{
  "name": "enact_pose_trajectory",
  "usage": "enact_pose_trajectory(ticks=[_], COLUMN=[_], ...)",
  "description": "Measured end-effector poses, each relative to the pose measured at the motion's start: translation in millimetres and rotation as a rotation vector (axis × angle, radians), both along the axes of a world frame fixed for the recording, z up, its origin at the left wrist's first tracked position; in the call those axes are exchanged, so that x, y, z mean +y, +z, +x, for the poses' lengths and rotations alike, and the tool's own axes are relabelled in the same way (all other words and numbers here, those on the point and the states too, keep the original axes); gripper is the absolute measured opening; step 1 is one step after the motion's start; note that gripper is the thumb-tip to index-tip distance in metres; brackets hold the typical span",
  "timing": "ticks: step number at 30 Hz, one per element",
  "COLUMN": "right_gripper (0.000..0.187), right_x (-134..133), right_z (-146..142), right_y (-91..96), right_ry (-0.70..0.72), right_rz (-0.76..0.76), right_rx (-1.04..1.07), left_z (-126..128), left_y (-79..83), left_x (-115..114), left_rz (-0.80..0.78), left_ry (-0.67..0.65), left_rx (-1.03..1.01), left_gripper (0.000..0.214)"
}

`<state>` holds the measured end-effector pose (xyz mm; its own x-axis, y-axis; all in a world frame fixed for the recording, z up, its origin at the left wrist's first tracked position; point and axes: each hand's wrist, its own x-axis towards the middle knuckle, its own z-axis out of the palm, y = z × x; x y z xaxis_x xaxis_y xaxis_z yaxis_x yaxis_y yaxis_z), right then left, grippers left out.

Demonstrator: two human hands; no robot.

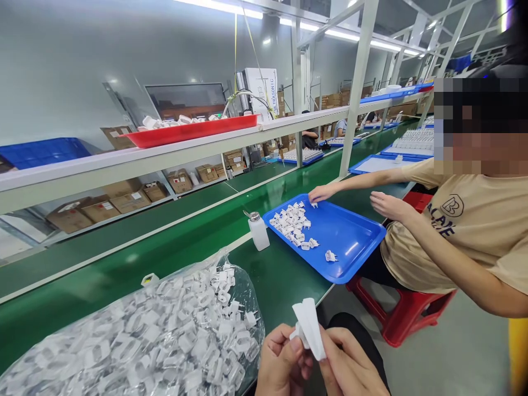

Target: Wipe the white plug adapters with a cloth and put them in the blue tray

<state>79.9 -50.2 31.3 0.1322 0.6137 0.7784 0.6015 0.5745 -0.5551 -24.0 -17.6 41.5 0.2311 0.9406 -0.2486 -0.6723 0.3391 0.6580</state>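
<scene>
My left hand pinches a small white plug housing between thumb and fingers. My right hand is closed on a folded white wipe, which is pressed up against the housing and covers part of it. Both hands are together at the bottom of the view, off the bench edge. Left of them, a clear plastic bag lies open on the bench, heaped with many white plug housings, some with pins showing.
A blue tray with white plugs stands on the green bench. Beside it is a white pump bottle. A co-worker's hand reaches into the tray from the right. Above runs a shelf with a red tray. A red stool is at right.
</scene>
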Motion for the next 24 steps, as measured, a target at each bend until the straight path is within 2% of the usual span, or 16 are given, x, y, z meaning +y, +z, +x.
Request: enact_pose_trajectory(ticks=[3, 5, 6, 8, 10, 11, 12, 16, 18, 21, 24], right_gripper=[0.046, 0.039, 0.034, 0.027, 0.033, 0.037, 0.039, 0.037, 0.033, 0.029, 0.033], right_x=[2, 2, 1, -1, -2, -2, -1, 7, 12, 16, 16], right_z=[10, 17, 20, 23, 23, 21, 18, 7, 7, 15, 29], right_y=[2.8, 8.0, 11.0, 16.5, 19.7, 20.2, 20.2, 19.9, 23.4, 31.0, 31.6], right_ry=[0.045, 0.119, 0.124, 0.019, -0.131, -0.143, -0.08, 0.406, 0.507, 0.432, 0.165], right_rz=[0.013, -0.022, -0.079, -0.267, -0.472, -0.545, -0.591, -0.593, -0.597, -0.582, -0.502], right_rx=[0.026, 0.094, 0.154, 0.326, 0.541, 0.65, 0.747, 1.091, 1.218, 1.3, 1.179], left_z=[-4, -6, -7, -7, -7, -7, -6, -5, -5, -6, -6], left_y=[-2.2, -3.4, -4.2, -5.8, -7.1, -7.4, -7.3, -3.5, -0.7, 3.4, 8.0], left_x=[0, -1, -2, -3, -3, -4, -4, -3, -2, -2, -3], left_rz=[-0.025, -0.08, -0.122, -0.214, -0.277, -0.29, -0.296, -0.272, -0.281, -0.272, -0.045], left_ry=[-0.09, -0.174, -0.21, -0.258, -0.287, -0.299, -0.306, -0.28, -0.263, -0.18, 0.032], left_rx=[-0.049, -0.102, -0.136, -0.208, -0.264, -0.28, -0.288, -0.259, -0.23, -0.141, 0.092], left_gripper=[0.042, 0.042, 0.042, 0.044, 0.047, 0.047, 0.046, 0.042, 0.043, 0.041, 0.04])
